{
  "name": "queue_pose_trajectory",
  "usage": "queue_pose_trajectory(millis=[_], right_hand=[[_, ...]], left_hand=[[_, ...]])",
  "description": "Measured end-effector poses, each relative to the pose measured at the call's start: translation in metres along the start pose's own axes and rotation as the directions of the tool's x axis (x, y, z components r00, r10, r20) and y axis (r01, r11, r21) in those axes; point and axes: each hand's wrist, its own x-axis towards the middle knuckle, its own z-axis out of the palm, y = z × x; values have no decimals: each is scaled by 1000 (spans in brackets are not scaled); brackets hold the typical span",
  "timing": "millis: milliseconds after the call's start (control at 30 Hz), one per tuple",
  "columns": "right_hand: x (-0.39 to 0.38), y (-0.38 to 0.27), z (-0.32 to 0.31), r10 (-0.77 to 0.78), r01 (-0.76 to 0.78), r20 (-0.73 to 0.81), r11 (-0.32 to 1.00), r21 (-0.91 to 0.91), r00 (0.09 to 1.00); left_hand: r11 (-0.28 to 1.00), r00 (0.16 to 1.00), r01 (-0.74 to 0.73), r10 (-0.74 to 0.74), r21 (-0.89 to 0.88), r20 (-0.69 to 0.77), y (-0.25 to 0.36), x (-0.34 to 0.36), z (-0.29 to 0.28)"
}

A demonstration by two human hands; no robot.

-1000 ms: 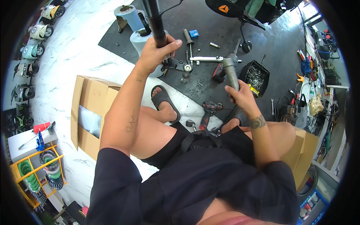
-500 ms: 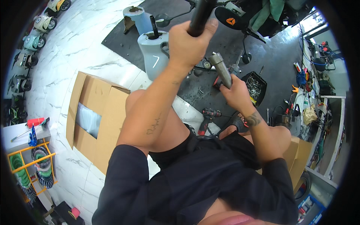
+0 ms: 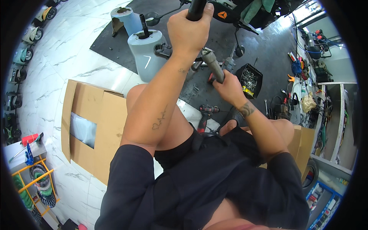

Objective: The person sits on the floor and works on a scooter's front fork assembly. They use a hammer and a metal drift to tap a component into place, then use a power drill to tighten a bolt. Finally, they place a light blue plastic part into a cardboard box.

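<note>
My left hand [image 3: 188, 33] is closed round a thick black tube [image 3: 197, 9] that runs up out of the top edge. Below and right of it, my right hand [image 3: 231, 90] grips a grey metal tube [image 3: 213, 66] with a wider collar at its upper end. That collar sits close by my left wrist; whether the two tubes touch I cannot tell. Partly behind my left hand stands a pale blue-grey scooter body panel [image 3: 147, 53] with a black stem in its top. A red and black cordless drill [image 3: 207, 113] lies between my legs.
A black bin of loose screws [image 3: 251, 79] stands to the right, near metal tools [image 3: 229, 63]. At left lies a cardboard box [image 3: 111, 126] with a cut-out. A scooter with mirrors [image 3: 230, 12] is at the far side. Tools line the right wall [image 3: 303, 73].
The whole view has shifted slightly. My right hand has brought the grey tube a little leftward, nearer my left wrist. My left hand has risen slightly and still holds the black tube.
</note>
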Motion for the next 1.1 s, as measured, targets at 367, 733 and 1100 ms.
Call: queue_pose_trajectory(millis=[367, 733, 1100], right_hand=[[-13, -6, -39, 92, 141, -277, 686, 714, 956], [5, 119, 92, 426, -387, 7, 816, 429, 905], [-12, 91, 48, 140, -144, 54, 986, 88, 989]], left_hand=[[942, 986, 66, -113, -328, -124, 18, 9, -12], [937, 978, 81, -141, -339, -155, 39, -5, -16], [831, 955, -38, -133, -555, -265, 31, 18, -39]])
